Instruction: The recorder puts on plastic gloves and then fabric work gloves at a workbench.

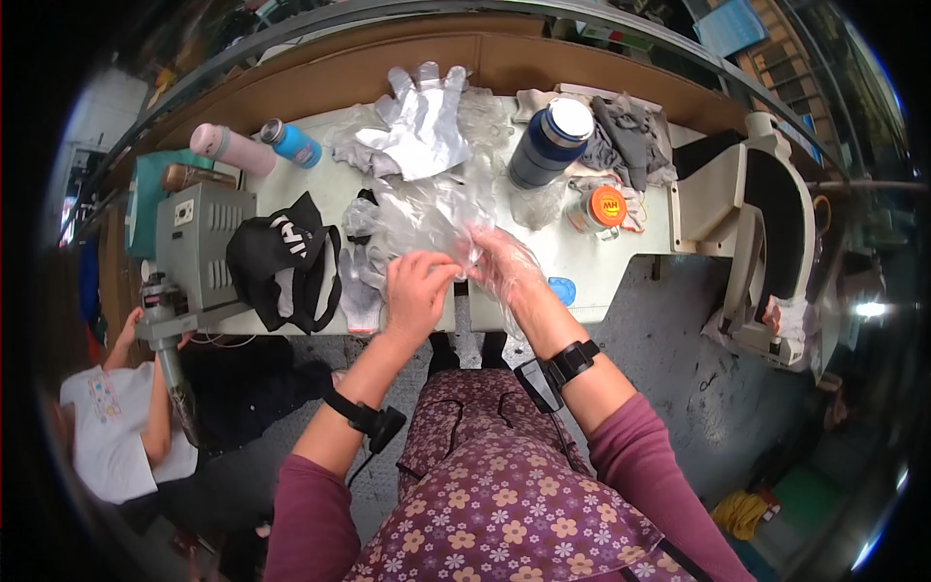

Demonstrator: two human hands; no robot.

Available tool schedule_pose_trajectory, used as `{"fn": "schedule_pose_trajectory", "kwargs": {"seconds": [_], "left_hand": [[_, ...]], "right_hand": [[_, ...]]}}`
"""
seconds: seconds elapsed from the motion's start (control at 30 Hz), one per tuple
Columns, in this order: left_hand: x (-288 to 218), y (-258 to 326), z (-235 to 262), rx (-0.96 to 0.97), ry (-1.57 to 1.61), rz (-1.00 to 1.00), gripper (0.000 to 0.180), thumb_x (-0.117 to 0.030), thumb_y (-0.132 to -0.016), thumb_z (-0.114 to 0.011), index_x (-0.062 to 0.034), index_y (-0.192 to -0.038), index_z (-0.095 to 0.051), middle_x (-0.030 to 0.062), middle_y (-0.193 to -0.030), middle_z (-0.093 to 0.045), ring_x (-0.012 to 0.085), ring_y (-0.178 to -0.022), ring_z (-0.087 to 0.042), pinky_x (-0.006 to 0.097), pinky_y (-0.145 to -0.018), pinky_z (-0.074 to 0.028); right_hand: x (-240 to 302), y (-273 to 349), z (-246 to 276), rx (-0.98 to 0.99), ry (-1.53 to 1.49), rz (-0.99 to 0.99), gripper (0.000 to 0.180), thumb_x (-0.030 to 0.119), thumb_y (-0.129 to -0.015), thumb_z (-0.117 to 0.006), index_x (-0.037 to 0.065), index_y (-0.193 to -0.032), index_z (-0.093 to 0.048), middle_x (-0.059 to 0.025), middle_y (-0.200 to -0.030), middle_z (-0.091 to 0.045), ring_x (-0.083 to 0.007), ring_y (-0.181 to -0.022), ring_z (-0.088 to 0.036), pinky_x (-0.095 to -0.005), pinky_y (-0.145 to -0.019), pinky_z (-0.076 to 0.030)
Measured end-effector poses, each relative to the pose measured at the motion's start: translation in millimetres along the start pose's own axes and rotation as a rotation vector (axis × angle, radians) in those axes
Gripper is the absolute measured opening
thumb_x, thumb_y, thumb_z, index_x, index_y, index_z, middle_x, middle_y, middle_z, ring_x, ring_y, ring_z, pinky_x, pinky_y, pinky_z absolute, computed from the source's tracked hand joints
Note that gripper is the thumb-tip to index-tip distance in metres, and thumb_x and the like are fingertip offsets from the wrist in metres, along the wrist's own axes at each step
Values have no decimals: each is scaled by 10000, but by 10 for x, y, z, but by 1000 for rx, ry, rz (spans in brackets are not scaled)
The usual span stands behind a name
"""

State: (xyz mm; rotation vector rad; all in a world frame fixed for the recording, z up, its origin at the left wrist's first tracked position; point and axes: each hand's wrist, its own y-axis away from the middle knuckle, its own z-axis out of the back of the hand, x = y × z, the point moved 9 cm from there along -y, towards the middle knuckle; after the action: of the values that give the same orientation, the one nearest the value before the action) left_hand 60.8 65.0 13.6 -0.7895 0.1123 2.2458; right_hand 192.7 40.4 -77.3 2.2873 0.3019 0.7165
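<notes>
My right hand [506,267] is inside a clear plastic glove [531,254], whose loose film hangs around the wrist. My left hand [419,294] is bare, its fingertips pinched together on the film at the right hand's fingers. Plastic glare blurs the right fingers, so their pose is unclear. Just beyond both hands lies a crumpled heap of clear plastic gloves [427,209]. A whitish plastic glove [419,131] lies spread on top at the far side. Beside my left hand are a pale knit glove [362,296] and a black cap [281,262].
On the table [592,276] stand a pink bottle [233,147], a blue bottle [291,144], a dark blue flask [551,144] and an orange-lidded jar [603,210]. Grey cloths [626,145] lie far right. Machines [199,242] flank both sides. Another person [126,417] is at left.
</notes>
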Motion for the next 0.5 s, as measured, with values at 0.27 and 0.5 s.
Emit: {"fn": "schedule_pose_trajectory", "kwargs": {"seconds": [0.27,0.5], "left_hand": [[502,993,-350,-391,873,905,403,-293,-963,-643,-93,-1309,-594,111,-1315,-563,283,-1244,-518,463,-1093,-350],[866,899,-1132,-306,1082,1157,787,-413,-905,-736,-33,-1494,-377,146,-1484,-445,282,-1323,-479,465,-1099,-369]], "right_hand": [[-79,-27,100,23,-273,80,200,89,-1005,-582,28,-1194,-555,-110,-1109,-629,-272,-1082,-644,-510,-964,-578],[-152,-194,564,-113,-276,145,136,49,-1001,-540,-1,-1126,-560,-131,-1011,-642,-264,-914,-667,-474,-844,-610]]}}
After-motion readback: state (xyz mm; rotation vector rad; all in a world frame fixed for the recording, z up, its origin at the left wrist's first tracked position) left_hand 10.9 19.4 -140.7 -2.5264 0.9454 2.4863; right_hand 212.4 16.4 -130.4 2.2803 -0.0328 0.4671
